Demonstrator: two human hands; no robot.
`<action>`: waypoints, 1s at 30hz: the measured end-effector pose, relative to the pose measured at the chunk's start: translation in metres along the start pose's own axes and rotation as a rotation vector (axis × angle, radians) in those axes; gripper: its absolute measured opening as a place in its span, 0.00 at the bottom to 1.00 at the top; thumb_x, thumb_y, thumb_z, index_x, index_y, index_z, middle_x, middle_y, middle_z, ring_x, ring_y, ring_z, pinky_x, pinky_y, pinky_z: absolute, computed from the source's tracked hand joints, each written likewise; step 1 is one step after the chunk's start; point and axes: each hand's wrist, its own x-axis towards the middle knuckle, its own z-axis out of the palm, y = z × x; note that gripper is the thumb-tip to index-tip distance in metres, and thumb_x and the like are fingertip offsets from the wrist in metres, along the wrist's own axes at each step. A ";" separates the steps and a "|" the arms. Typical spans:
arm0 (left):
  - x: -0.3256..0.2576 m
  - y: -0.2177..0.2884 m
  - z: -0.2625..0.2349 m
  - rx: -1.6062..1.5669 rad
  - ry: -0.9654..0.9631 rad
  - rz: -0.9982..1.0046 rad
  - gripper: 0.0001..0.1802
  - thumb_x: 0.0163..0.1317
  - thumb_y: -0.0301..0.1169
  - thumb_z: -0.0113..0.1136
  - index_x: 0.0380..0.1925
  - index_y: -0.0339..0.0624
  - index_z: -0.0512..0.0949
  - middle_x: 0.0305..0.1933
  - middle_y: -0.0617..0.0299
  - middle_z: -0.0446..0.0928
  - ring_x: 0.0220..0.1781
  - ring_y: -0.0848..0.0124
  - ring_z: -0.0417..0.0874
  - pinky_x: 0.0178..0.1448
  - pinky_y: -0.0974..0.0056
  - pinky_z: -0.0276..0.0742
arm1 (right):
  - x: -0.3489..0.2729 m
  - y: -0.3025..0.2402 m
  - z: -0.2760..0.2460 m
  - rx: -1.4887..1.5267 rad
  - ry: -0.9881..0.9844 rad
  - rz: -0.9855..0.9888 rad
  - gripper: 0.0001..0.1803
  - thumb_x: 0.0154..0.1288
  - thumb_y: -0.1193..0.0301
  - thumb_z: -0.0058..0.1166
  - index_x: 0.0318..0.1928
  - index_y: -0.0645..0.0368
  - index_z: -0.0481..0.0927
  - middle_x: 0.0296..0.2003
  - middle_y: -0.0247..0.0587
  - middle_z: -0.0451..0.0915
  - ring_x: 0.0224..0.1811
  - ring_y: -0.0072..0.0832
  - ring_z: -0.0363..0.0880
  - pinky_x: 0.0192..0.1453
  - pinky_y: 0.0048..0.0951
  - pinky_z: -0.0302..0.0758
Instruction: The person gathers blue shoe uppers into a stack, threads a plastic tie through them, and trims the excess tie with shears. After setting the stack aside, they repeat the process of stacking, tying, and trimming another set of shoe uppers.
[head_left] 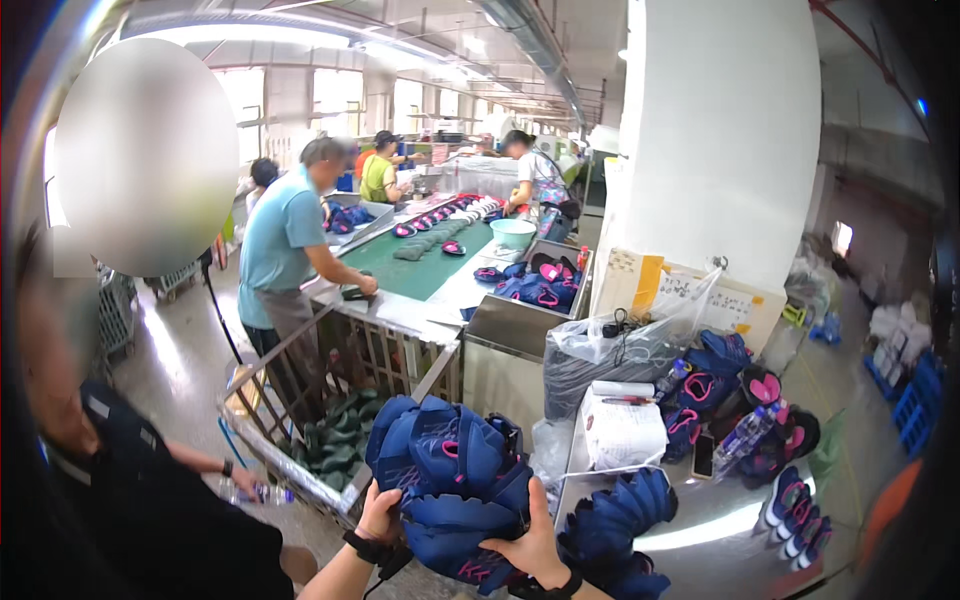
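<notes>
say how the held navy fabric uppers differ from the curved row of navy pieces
The navy fabric shoe uppers are held between left hand and right hand; the curved row of navy pieces lies on the metal table. The uppers show pink details; the row shows none plainly. Both are navy.

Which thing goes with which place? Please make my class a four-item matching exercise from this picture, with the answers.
Things
1. Phone
2. Navy shoe-upper bundle
3. Pale green basin
4. Dark green pieces

Places
A. Inside the railed bin
B. Right of the white papers
C. On the long green-topped table
D. Between the left hand and right hand

Pairs: 1-B, 2-D, 3-C, 4-A
</notes>
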 end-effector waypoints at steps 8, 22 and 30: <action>0.203 0.005 0.033 0.219 -0.271 -0.003 0.33 0.53 0.32 0.57 0.59 0.41 0.59 0.57 0.57 0.68 0.56 0.63 0.71 0.59 0.58 0.67 | 0.133 0.080 -0.015 0.018 0.218 0.115 0.68 0.28 0.68 0.75 0.66 0.64 0.38 0.64 0.56 0.51 0.67 0.39 0.52 0.67 0.33 0.52; 0.527 0.006 0.122 0.403 -0.472 0.092 0.26 0.59 0.37 0.52 0.57 0.40 0.63 0.53 0.62 0.70 0.54 0.71 0.70 0.58 0.65 0.64 | 0.407 0.163 -0.074 0.214 0.375 -0.147 0.68 0.26 0.85 0.68 0.68 0.53 0.37 0.64 0.46 0.51 0.63 0.33 0.57 0.65 0.31 0.58; 0.660 -0.003 0.148 0.269 -0.526 0.150 0.29 0.61 0.41 0.54 0.59 0.39 0.61 0.54 0.63 0.69 0.54 0.74 0.69 0.57 0.70 0.64 | 0.520 0.236 -0.087 0.192 0.354 -0.187 0.66 0.31 0.86 0.66 0.68 0.51 0.35 0.65 0.46 0.49 0.63 0.32 0.56 0.65 0.31 0.57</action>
